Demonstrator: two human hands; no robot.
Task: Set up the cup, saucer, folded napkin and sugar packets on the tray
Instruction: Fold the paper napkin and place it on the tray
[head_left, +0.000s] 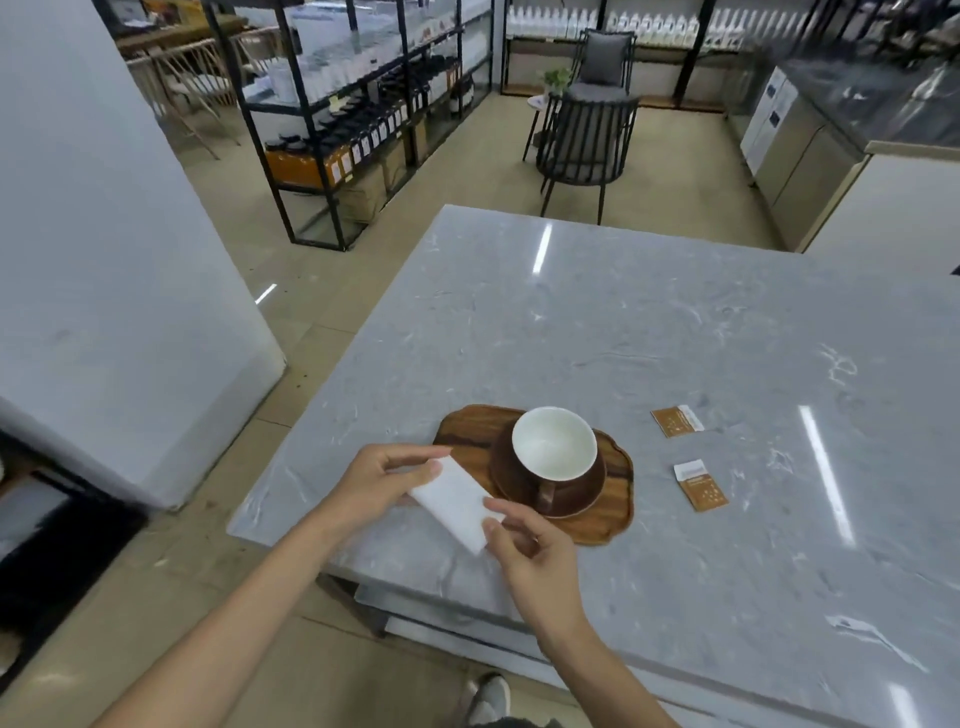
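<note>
- The person held a folded white napkin (457, 501) between both hands, just above the near left edge of the wooden tray (467, 423), probably to square the fold before laying it down.
- The left hand (382, 478) pinched the napkin's far end with thumb and fingers closed on it; the right hand (530, 545) gripped its near end the same way.
- The cup (554, 441), white inside, stood on the brown saucer (592, 491), already on the tray, which left its left side bare, likely for the napkin.
- Two sugar packets (677, 421) lay on the grey marble table (675, 322), right of the tray and apart from it, so that step looked undone.
- The napkin and hands covered the tray's near left part; the print on the packets was too small to read, and the cup's handle was hard to make out.
</note>
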